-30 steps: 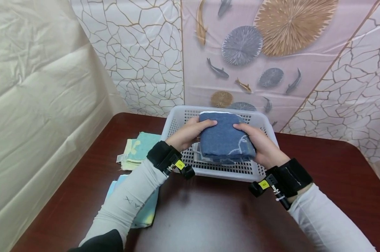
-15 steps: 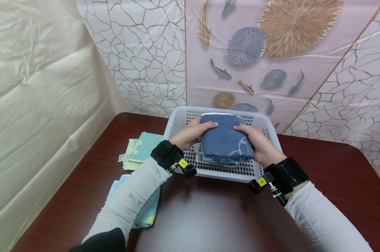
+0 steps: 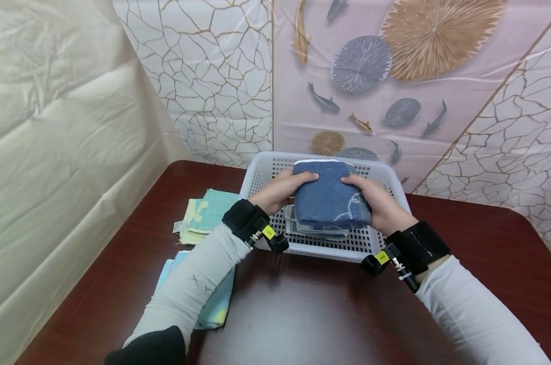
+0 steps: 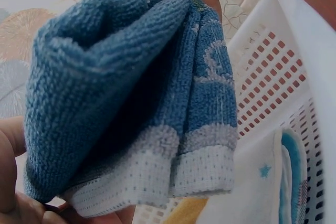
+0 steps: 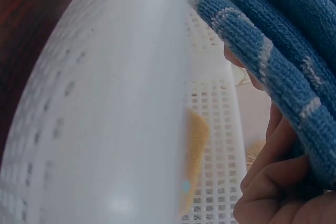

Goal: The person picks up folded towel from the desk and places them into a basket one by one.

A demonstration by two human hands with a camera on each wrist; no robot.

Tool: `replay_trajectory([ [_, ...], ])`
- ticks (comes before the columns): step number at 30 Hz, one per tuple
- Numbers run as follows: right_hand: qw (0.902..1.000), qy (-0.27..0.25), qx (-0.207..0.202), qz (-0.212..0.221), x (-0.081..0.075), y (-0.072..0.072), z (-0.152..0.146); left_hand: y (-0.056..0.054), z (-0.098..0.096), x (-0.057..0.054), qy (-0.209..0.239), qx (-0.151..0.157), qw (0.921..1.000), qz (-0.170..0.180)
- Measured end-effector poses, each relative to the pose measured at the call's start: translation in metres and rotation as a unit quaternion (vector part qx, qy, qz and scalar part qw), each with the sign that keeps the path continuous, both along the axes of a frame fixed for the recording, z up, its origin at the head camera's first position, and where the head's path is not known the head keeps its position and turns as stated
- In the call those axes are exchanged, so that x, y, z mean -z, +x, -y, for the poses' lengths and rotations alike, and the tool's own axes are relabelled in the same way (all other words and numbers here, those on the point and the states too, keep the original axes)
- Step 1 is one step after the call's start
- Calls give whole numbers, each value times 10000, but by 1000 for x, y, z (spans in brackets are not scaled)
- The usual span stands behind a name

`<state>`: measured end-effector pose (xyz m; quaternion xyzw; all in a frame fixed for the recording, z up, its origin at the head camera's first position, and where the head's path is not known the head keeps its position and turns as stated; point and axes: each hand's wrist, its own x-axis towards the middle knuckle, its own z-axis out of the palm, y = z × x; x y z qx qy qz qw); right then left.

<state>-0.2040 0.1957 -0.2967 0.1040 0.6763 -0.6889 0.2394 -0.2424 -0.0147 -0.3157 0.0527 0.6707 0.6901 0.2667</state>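
A folded blue towel (image 3: 327,197) with a white edge hangs over the white basket (image 3: 321,250). My left hand (image 3: 279,191) grips its left side, thumb on top. On the right side my right hand (image 3: 381,204) holds it the same way, fingers underneath. The left wrist view shows the blue towel (image 4: 115,77) end-on, its layers gaping over a dark hollow. Below it in the basket lies a folded whitish cloth (image 4: 252,182) with a blue star, beside a yellow cloth (image 4: 186,211). In the right wrist view, curled fingers (image 5: 273,192) press under the towel's folds.
Left of the basket, a folded green and yellow towel (image 3: 211,215) with a tag lies on the dark red table (image 3: 275,309). A light blue towel (image 3: 218,301) lies nearer, partly behind the left sleeve. A patterned cloth backdrop (image 3: 216,86) rises behind the table.
Both hands keep hold of the blue towel over the basket. The whole scene has shifted slightly rightward in the head view; the towel barely moves relative to the basket.
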Motion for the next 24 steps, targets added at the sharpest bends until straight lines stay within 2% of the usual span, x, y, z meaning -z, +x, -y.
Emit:
replay_trajectory([
  [7, 9999, 53, -51, 80, -6, -4, -3, -3, -5, -6, -61, -8, 10000, -23],
  [12, 9998, 128, -25, 179, -8, -6, -4, -5, -5, -6, -100, -47, 9999, 59],
  [24, 9998, 168, 19, 116, -9, -11, -3, -10, -6, -5, -65, -29, 10000, 25],
])
